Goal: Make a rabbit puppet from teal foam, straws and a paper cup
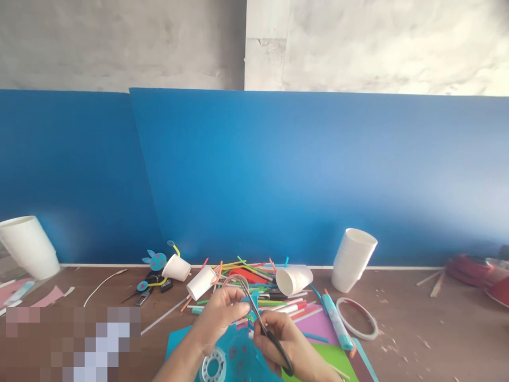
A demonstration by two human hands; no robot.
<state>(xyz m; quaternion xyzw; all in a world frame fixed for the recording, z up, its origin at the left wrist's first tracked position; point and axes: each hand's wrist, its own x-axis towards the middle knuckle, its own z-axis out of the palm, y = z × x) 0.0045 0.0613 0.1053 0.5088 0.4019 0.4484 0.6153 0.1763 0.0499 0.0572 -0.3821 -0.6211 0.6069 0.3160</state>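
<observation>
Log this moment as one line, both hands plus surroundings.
left hand: holds blue paper | right hand: holds scissors, blades at paper | nearby: tape roll, cup stack

Black-handled scissors (257, 314), blue paper (255, 299)

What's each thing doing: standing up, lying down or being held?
Black-handled metal scissors: held, right hand
Blue paper piece: held, left hand
Tall white paper-cup stack, right: upright
White paper cup with orange straws: tipped over
White tape roll: lying flat
Blue-and-white tube: lying down
Thin white ring: lying flat
</observation>
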